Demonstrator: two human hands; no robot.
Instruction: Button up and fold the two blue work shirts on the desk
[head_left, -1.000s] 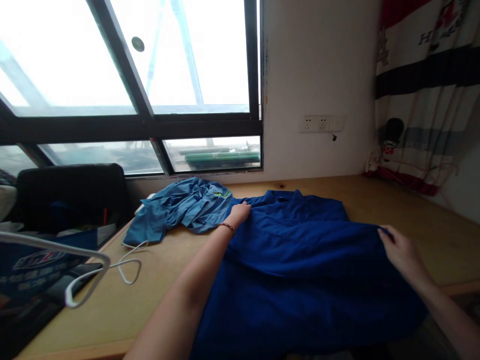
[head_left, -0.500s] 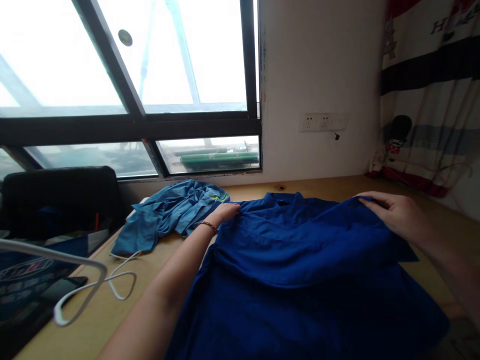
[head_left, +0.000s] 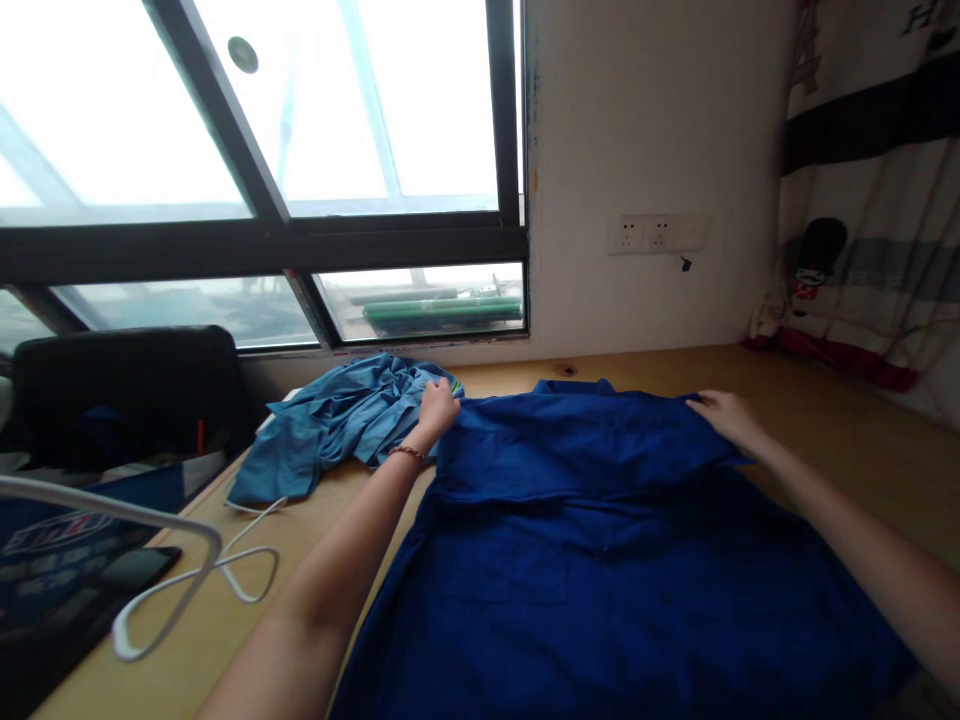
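A dark blue shirt [head_left: 600, 540] lies spread on the wooden table [head_left: 817, 410], its collar toward the wall. A sleeve is folded across its upper part. My left hand [head_left: 436, 408] pinches the shirt's upper left corner, a thin bracelet on that wrist. My right hand [head_left: 726, 415] holds the folded fabric down at the upper right corner, fingers curled on the cloth.
A crumpled lighter blue garment [head_left: 345, 420] lies at the far left of the table, touching the shirt. A white hanger [head_left: 172, 580] rests near the left edge. A black chair [head_left: 127, 390] stands left. Window, wall sockets [head_left: 658, 233] and a striped curtain [head_left: 870, 200] lie behind.
My right hand carried the shirt's right side up and across, from the near right to the far edge by the collar, and laid it flat. My left hand stayed at the left corner.
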